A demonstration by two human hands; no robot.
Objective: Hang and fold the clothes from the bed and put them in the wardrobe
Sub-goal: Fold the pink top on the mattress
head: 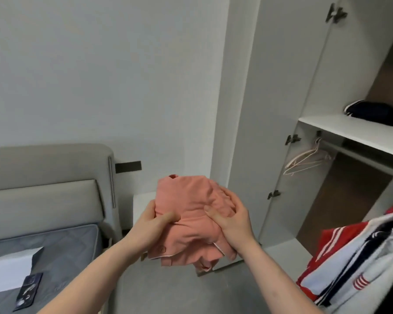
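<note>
A folded pink garment [191, 214] with white piping and a button is held up in front of me, between the bed and the wardrobe. My left hand [152, 225] grips its left edge, thumb on top. My right hand [232, 220] grips its right side, thumb pressed into the cloth. The wardrobe [327, 132] stands open at the right, with a white shelf [349, 132] that carries a folded dark garment [377, 113]. Under the shelf, empty pale hangers [304, 160] hang on a rail.
The bed [55, 252] with a grey headboard and bare mattress lies at the left, a white box [7, 270] and a dark card on it. A white nightstand [143, 207] stands behind the garment. Red, white and navy clothes [359, 254] hang at the lower right.
</note>
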